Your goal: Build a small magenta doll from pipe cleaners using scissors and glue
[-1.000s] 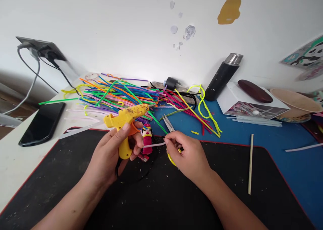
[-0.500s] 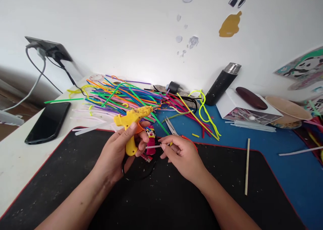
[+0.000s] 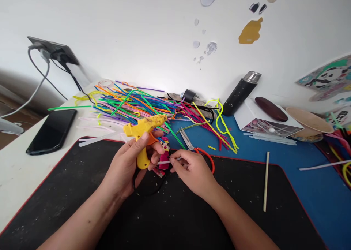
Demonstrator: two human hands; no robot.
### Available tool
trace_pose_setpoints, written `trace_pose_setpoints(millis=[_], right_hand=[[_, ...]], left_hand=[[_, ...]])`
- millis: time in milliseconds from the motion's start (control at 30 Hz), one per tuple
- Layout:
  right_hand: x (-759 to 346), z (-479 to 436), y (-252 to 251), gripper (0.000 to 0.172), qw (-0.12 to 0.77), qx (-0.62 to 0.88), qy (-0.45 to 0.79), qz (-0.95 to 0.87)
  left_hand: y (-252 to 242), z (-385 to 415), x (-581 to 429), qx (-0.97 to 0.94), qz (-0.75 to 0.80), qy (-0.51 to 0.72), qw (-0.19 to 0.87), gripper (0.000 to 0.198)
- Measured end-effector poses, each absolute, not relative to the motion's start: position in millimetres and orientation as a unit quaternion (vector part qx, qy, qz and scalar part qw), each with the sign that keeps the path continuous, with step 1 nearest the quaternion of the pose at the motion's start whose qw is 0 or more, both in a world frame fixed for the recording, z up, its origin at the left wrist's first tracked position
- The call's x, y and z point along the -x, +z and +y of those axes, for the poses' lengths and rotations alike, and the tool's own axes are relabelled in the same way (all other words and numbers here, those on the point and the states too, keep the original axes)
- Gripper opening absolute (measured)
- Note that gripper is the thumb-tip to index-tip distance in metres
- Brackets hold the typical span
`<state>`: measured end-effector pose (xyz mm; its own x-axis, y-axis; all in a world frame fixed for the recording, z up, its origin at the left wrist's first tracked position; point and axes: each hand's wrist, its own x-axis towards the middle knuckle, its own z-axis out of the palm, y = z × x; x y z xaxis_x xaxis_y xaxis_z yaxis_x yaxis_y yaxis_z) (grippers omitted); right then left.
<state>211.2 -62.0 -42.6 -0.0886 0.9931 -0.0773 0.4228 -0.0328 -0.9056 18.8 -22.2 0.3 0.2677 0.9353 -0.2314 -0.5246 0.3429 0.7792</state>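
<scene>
My left hand is wrapped round the grip of a yellow hot glue gun, a finger near its orange trigger. The dark-tipped nozzle points up and right. My right hand is closed, thumb and forefinger pinching a thin pale stick that reaches towards the left hand; its exact kind is unclear. Just behind the stick lies a small magenta figure with a yellow and white top, partly hidden by my fingers. Scissors with orange handles rest beyond my right hand.
Many coloured pipe cleaners are heaped at the back. A phone lies left. A black flask, a white box and a bowl stand right. A wooden stick lies on the black mat.
My right hand has shifted a little left with the pale stick, closer to the left hand, uncovering more of the scissor handles. The glue gun stays almost where it was.
</scene>
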Motion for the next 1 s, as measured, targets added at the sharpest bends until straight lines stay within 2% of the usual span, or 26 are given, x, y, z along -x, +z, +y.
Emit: trace_pose_setpoints(millis=[300, 567, 733, 900, 1000], right_hand=[[-212.2, -62.4, -44.5, 0.013, 0.341, 0.580, 0.416, -0.612], [-212.4, -64.5, -40.3, 0.012, 0.377, 0.561, 0.434, -0.595], [-223.6, -62.1, -28.4, 0.014, 0.458, 0.571, 0.382, -0.564], [-262.6, -49.7, -17.4, 0.013, 0.551, 0.626, 0.158, -0.528], [-286.6, -43.2, -17.0, 0.021, 0.628, 0.620, 0.180, -0.433]], left_hand=[[1.0, -23.7, -18.3, -0.296, 0.393, 0.483, 0.724, 0.056], [0.7, -22.6, -20.5, -0.303, 0.393, 0.498, 0.711, 0.056], [-1.5, -21.3, -19.4, -0.303, 0.386, 0.497, 0.716, 0.054], [-4.3, -20.8, -19.6, -0.306, 0.384, 0.485, 0.724, 0.054], [-7.2, -20.8, -19.7, -0.313, 0.373, 0.486, 0.726, 0.050]])
